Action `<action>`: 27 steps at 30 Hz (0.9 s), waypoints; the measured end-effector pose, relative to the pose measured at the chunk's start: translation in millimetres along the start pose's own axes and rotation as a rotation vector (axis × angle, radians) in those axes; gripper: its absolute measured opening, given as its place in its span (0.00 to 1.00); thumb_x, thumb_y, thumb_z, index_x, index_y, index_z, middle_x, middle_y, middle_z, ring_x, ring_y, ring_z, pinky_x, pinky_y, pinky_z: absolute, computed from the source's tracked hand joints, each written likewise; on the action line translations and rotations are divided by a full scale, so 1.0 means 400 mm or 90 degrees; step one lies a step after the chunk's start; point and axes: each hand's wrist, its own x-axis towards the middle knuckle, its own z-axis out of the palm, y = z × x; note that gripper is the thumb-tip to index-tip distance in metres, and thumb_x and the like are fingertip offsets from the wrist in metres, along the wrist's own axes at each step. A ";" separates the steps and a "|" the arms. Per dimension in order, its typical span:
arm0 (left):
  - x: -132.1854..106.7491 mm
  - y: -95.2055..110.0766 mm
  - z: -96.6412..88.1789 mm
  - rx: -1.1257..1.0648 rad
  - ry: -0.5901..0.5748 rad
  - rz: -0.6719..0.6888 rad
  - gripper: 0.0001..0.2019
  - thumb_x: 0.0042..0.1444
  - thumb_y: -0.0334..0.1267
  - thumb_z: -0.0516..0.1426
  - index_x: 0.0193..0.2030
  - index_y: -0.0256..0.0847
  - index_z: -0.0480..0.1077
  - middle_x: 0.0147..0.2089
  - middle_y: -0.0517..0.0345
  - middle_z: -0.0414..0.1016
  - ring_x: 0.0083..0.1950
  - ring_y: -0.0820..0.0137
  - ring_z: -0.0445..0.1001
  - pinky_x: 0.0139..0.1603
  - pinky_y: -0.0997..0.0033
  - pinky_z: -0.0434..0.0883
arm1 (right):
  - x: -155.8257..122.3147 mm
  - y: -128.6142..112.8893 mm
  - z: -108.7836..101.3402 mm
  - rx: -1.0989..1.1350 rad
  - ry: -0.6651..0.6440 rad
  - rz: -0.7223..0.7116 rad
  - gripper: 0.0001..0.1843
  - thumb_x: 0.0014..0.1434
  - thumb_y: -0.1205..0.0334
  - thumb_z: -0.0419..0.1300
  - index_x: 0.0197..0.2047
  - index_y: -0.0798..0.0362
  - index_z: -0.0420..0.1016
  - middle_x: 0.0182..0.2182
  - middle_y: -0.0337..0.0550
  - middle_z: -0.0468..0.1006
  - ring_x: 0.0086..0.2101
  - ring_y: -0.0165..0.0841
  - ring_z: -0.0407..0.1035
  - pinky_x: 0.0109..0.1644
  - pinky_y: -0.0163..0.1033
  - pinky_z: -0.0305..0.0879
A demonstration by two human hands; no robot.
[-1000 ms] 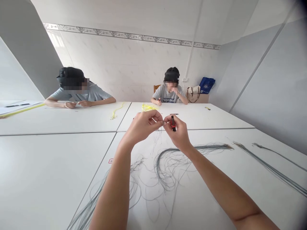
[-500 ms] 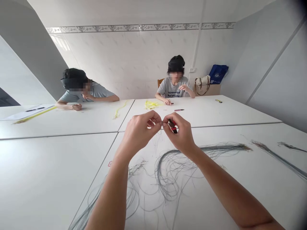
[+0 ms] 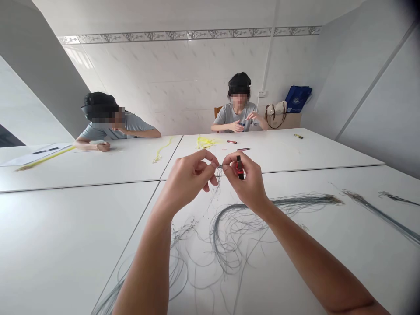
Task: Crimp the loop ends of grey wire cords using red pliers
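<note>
White wall tiles (image 3: pixel 170 83) rise behind four white tabletops (image 3: pixel 68 245) pushed together, their seams meeting just beyond my hands. Two other people sit at the far tables: one seated person (image 3: pixel 113 124) on the left, bent low with a hand on the table, and one seated person (image 3: pixel 239 109) straight ahead on a wooden chair (image 3: pixel 217 111), both hands raised in front of the chest. Behind that person, against the wall, are one blue bag (image 3: pixel 298 98) and one beige handbag (image 3: pixel 274 109), beside a cardboard box (image 3: pixel 288 122).

My left hand (image 3: pixel 187 180) and right hand (image 3: pixel 250 183) hover close together above the seam, not touching. My left thumb and forefinger make a narrow pinch on one thin grey strand (image 3: pixel 220 166), its end reaching toward the other hand. My right fingers (image 3: pixel 229 158) close around one small red-and-black tool (image 3: pixel 239 169); I cannot tell whether the strand enters it.

Below my wrists lie loose grey threads (image 3: pixel 232 245), in about four bunches: one big loop, one by my left arm, two off to the right. Farther off are two yellow tangles (image 3: pixel 204 142), one small red item (image 3: pixel 231 141) and one small yellow item (image 3: pixel 298 136).
</note>
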 end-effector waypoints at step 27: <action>0.001 0.016 -0.002 -0.035 0.009 0.026 0.04 0.61 0.37 0.59 0.36 0.42 0.75 0.34 0.61 0.78 0.31 0.74 0.76 0.34 0.72 0.74 | -0.001 -0.023 -0.004 -0.063 -0.003 -0.086 0.05 0.64 0.69 0.59 0.36 0.50 0.67 0.33 0.36 0.71 0.28 0.25 0.60 0.31 0.34 0.59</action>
